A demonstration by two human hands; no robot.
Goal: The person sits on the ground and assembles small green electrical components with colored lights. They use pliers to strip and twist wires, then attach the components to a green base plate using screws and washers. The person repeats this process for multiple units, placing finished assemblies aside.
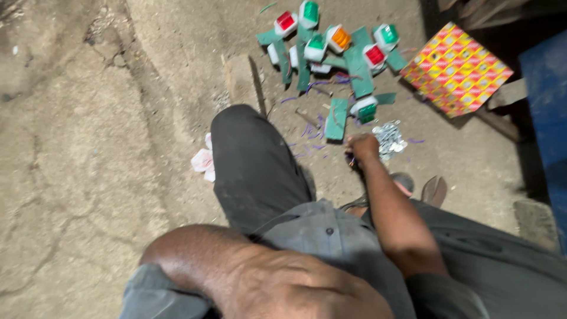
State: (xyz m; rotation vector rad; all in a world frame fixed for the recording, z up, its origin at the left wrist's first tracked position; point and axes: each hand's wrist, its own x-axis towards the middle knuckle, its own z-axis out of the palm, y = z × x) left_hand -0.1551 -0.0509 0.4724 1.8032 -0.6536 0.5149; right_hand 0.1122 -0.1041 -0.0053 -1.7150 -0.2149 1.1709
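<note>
I watched from the head camera, looking down over a raised knee [251,165] in dark trousers onto a dusty concrete floor [88,147].

My right hand [361,146] was stretched out to the floor, fingers curled in around something small and dark at its near edge; I could not tell what it was, nor whether the hand truly gripped it. Just to the right of that hand, almost touching the knuckles, lay a small heap of shiny metal pieces [390,137]. Just to its left lay a flat green bracket [336,118], and beyond the hand, slightly right, a white lamp with a green lens [366,110].

Farther off sat the rest of the cluster: lamps with a red lens [286,22], an orange lens [339,38] and another red one [375,55], mixed among more green brackets, with purple wire scraps [313,130] scattered on the near side.

My left hand [295,289] rested near the camera, lying on the grey shirt at my lap, holding nothing I could see, well apart from the lamps.

At the far right lay a flattened red-and-yellow patterned carton [456,70]. A crumpled white and pink paper [204,160] lay left of the knee.
</note>
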